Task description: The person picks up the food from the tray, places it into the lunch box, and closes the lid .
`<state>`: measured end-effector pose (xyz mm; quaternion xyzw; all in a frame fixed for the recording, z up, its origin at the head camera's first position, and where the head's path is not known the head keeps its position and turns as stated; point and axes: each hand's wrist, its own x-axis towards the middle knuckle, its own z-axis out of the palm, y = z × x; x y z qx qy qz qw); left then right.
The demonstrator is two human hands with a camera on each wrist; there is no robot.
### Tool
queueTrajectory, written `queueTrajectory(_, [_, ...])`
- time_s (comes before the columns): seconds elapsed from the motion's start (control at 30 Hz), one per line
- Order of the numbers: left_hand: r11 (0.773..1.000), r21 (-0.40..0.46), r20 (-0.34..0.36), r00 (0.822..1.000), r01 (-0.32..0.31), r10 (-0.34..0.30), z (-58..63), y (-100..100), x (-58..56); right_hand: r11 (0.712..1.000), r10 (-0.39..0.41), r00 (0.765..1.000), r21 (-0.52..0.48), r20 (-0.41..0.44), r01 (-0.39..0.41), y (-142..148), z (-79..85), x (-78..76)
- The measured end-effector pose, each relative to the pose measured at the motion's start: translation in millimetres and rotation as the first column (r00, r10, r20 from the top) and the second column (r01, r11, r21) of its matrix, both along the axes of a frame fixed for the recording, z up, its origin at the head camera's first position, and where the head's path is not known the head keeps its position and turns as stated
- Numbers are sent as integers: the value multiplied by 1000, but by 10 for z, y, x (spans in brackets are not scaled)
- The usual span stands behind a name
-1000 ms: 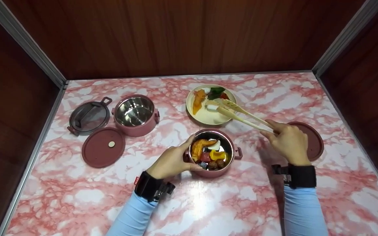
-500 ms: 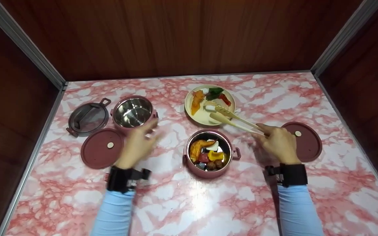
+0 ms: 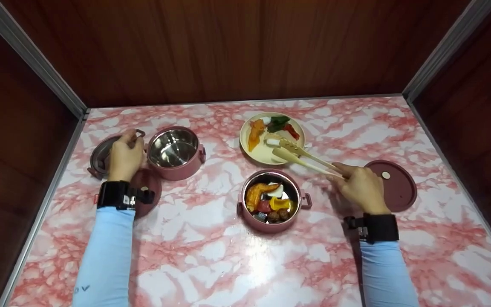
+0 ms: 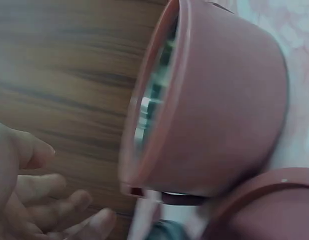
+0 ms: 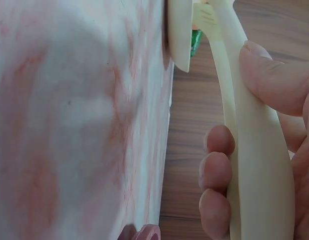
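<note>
My right hand (image 3: pixel 362 187) grips pale wooden-looking tongs (image 3: pixel 291 147), thumb on one arm and fingers curled round the other in the right wrist view. The tong tips reach over a cream plate (image 3: pixel 255 158), close to a small white food piece (image 3: pixel 272 142); whether they touch it I cannot tell. My left hand (image 3: pixel 126 158) is over the clear lid (image 3: pixel 99 157) at the far left, partly hiding it. In the left wrist view its fingers (image 4: pixel 69 210) are loosely bent, with nothing seen between them, beside the empty pink pot (image 4: pixel 224 100).
A second pink pot (image 3: pixel 271 228) at front centre holds a chicken wing (image 3: pixel 255 197), a yellow piece (image 3: pixel 280 204) and other food. Orange, green and red pieces lie on the plate. A dark red disc lid (image 3: pixel 154 198) lies under my left wrist, another (image 3: pixel 399 192) beside my right hand.
My left hand has let go of the front pot and moved left and away to the clear lid. My right hand with the tongs has shifted slightly left over the plate.
</note>
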<state>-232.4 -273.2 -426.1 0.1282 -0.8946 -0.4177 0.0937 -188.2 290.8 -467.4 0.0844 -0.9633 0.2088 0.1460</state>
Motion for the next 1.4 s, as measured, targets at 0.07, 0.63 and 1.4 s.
queueTrajectory(0.07, [999, 51, 58, 998, 4, -7, -87, -37, -79, 1000, -4, 1000, -1, 8, 4, 1, -1, 7])
queueTrajectory(0.63, [994, -66, 55, 995, 92, -88, -351, -5, -242, 1000, -5, 1000, 17, -15, 6, 15, 3, -1])
queueTrajectory(1.4, [990, -89, -108, 988, 105, -114, -327, 508, 759, 1000, -9, 999, -1, 35, 9, 28, 45, 23])
